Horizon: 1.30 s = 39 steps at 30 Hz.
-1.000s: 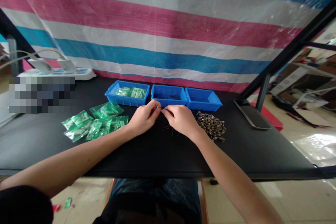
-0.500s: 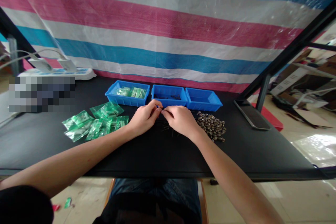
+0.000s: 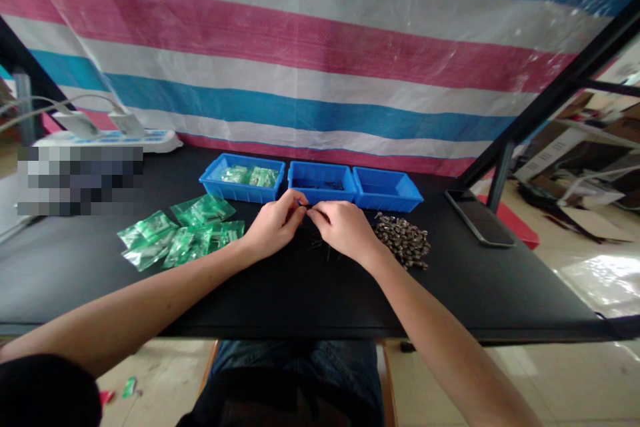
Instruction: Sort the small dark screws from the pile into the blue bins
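My left hand (image 3: 277, 223) and my right hand (image 3: 345, 227) meet fingertip to fingertip in front of the middle blue bin (image 3: 320, 193). Both are closed in a pinch, and whatever small piece lies between the fingers is too small to make out. Thin dark screws or pins (image 3: 316, 242) lie on the table under my right hand, partly hidden by it. More dark thin pieces sit inside the middle bin. Beside my right wrist is a heap of small brownish metal parts (image 3: 404, 241). Left of my left hand lie several green clear packets (image 3: 187, 240).
The left blue bin (image 3: 240, 195) holds green packets; the right blue bin (image 3: 387, 200) stands beside the middle one. A phone (image 3: 479, 218) lies at the right of the black table (image 3: 280, 307). A white power strip (image 3: 163, 141) with plugs sits at the back left.
Almost nothing differs. Both hands stay pinched together in the same spot, with only a very slight shift of the fingers.
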Motion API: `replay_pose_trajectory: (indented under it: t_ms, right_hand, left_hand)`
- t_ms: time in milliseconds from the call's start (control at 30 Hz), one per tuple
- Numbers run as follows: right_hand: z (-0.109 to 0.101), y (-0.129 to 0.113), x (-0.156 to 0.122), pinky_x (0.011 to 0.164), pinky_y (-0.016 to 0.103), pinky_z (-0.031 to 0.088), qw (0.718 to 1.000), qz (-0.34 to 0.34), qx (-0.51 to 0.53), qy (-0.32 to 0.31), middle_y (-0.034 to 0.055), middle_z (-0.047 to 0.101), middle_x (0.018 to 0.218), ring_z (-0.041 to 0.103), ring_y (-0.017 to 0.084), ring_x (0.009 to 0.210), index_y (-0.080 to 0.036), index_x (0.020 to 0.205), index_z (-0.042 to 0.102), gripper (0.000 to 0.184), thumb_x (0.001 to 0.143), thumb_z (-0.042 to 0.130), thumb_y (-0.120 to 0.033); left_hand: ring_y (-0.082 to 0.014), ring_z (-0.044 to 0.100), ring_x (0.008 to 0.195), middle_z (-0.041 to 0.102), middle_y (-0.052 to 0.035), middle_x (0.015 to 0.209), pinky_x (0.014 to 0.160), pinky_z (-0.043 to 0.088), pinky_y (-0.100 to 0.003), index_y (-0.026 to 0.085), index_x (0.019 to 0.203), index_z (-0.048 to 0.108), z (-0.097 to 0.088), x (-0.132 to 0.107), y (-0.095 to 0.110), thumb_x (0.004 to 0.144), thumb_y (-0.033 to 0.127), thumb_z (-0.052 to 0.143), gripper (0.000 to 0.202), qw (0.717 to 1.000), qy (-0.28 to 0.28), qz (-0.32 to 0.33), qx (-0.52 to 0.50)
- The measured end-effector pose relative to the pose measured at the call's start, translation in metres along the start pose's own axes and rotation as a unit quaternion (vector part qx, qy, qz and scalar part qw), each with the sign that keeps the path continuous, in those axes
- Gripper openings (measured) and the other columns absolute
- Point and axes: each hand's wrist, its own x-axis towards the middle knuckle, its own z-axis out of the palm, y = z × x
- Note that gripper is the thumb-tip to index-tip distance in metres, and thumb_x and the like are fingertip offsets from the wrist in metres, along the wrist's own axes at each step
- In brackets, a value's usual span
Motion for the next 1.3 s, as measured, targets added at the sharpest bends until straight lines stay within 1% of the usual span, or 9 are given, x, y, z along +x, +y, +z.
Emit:
replay_pose_trajectory:
  t_ms: [233,600,867,1067,1300]
  right_hand:
    - [-0.0012,-0.0014,-0.0003,0.064,0.023,0.037,1.0,0.004,-0.003,-0.003,0.0041,0.069,0.084,0.063,0.017,0.08,-0.02,0.082,0.065,0.031,0.092,0.039,-0.033]
    - [0.0004,-0.0015,-0.0006,0.061,0.024,0.035,1.0,-0.005,-0.007,0.007,0.0031,0.068,0.083,0.063,0.017,0.078,-0.021,0.079,0.064,0.029,0.091,0.041,-0.034]
    - [0.0007,-0.0009,-0.0001,0.063,0.023,0.036,1.0,-0.008,0.0,0.006,0.0033,0.068,0.084,0.062,0.017,0.078,-0.021,0.081,0.064,0.027,0.091,0.042,-0.033]
    - [0.0008,-0.0004,-0.0004,0.064,0.024,0.037,1.0,-0.007,0.007,0.005,0.0034,0.068,0.086,0.062,0.018,0.082,-0.02,0.082,0.064,0.026,0.091,0.043,-0.033]
    - [0.0026,0.0009,0.0029,0.062,0.025,0.038,1.0,-0.012,0.011,0.015,0.003,0.068,0.082,0.062,0.018,0.077,-0.02,0.078,0.063,0.026,0.09,0.044,-0.032]
  left_hand:
    - [-0.0101,0.051,0.054,0.055,0.0032,0.061,0.052,0.036,-0.02,0.019,0.09,0.047,0.0008,-0.0002,-0.0024,0.086,0.027,0.038,0.013,1.0,-0.008,-0.001,-0.005]
    - [-0.0104,0.052,0.054,0.054,0.0034,0.06,0.053,0.037,-0.02,0.019,0.082,0.046,-0.0004,-0.0001,-0.0012,0.087,0.03,0.037,0.015,1.0,-0.013,-0.022,0.004]
    - [-0.0104,0.051,0.054,0.054,0.0033,0.06,0.053,0.036,-0.02,0.019,0.08,0.047,0.0002,0.0001,-0.0011,0.087,0.031,0.037,0.017,0.999,-0.006,-0.029,0.014]
    - [-0.0104,0.051,0.054,0.054,0.0034,0.06,0.054,0.036,-0.02,0.019,0.08,0.047,0.0001,-0.0004,-0.0021,0.087,0.031,0.037,0.018,0.999,-0.013,-0.031,0.015]
    - [-0.0107,0.051,0.054,0.054,0.0032,0.061,0.053,0.036,-0.021,0.019,0.08,0.047,0.0004,0.0002,-0.0011,0.087,0.032,0.037,0.018,0.999,-0.01,-0.035,0.016]
